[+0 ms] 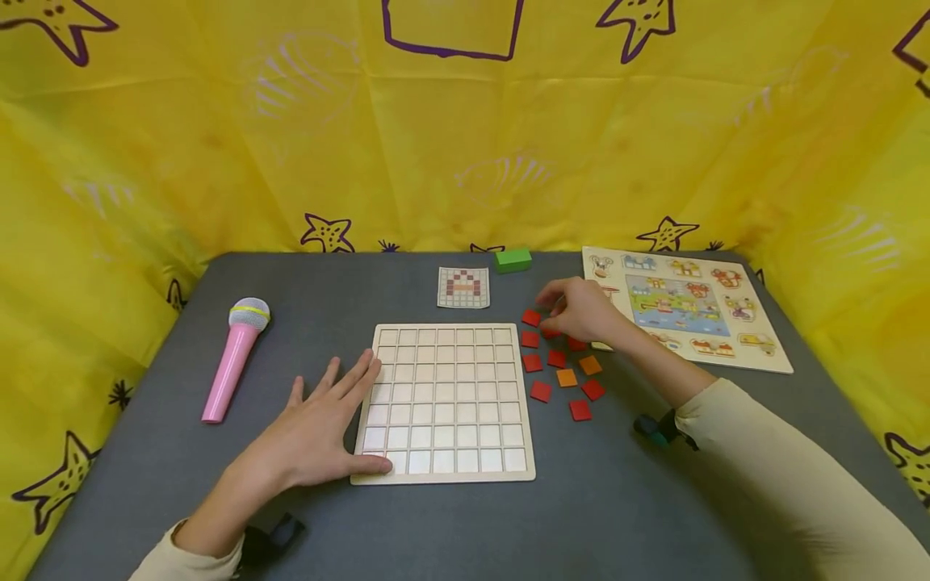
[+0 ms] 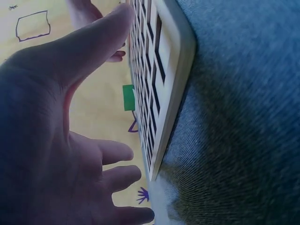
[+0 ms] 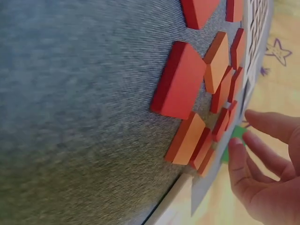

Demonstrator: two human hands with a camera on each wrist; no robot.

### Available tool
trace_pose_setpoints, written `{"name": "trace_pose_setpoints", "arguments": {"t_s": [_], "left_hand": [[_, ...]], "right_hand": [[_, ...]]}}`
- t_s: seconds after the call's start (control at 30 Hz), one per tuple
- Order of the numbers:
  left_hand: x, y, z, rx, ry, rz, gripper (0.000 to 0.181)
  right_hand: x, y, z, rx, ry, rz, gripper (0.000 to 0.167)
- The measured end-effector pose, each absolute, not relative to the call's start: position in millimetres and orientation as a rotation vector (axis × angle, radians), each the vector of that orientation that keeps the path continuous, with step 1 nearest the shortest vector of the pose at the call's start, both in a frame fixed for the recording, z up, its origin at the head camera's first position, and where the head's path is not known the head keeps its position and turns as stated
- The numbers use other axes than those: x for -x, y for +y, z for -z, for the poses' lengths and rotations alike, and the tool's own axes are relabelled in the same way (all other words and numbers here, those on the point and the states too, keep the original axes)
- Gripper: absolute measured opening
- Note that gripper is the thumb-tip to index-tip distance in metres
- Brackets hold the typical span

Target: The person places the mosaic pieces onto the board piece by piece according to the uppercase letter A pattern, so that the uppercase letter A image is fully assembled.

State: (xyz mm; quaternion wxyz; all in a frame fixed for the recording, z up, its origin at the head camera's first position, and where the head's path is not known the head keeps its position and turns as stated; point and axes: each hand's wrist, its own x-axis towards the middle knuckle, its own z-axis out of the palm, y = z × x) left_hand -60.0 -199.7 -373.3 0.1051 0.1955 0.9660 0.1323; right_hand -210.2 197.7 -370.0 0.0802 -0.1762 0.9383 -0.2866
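Observation:
A pale wooden board with a square grid point(image 1: 444, 393) lies flat on the table. My left hand point(image 1: 308, 440) rests at its left side, fingers spread, with the thumb over the lower left corner. Scattered right of the board are several red square tiles point(image 1: 540, 391) and some orange tiles point(image 1: 567, 378). Over the far part of these tiles is my right hand point(image 1: 581, 311), its fingers loosely bent. In the right wrist view, the right hand point(image 3: 269, 164) shows nothing between its fingers. A small grid card point(image 1: 463, 288) with a coloured pattern lies beyond the board.
A green block point(image 1: 513, 260) sits at the table's far edge. To the right lies a wooden picture puzzle board point(image 1: 679, 311), partly behind the right forearm. A pink toy microphone point(image 1: 234, 359) is at the left. Yellow patterned cloth point(image 1: 436, 161) hangs around the table.

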Motion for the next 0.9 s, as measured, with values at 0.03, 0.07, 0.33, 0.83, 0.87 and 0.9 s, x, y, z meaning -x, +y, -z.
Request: {"name": "trace_pose_setpoints", "arguments": {"t_s": [0.03,0.07,0.33,0.83,0.87,0.9], "left_hand": [[59.6,-199.0,374.2,-0.581,2.845,-0.389,0.131],[59.3,-198.5,375.4,-0.583,2.842,-0.386,0.132],[58.7,-199.1,380.3,-0.579,2.824,-0.364,0.138],[59.8,-203.3,381.3,-0.578,2.787,-0.380,0.138],[59.8,-203.3,381.5,-0.578,2.784,-0.384,0.138],[59.8,-203.2,382.0,-0.579,2.782,-0.386,0.138]], "right_hand": [[211.8,196.9,370.9,0.526,2.799,0.855,0.033],[212.7,196.1,371.4,0.523,2.793,0.852,0.033],[220.7,191.9,380.2,0.523,2.787,0.802,0.032],[227.8,183.2,382.2,0.491,2.802,0.758,0.025],[227.7,182.8,382.2,0.485,2.798,0.758,0.025],[227.8,182.5,382.2,0.474,2.795,0.758,0.025]]}}
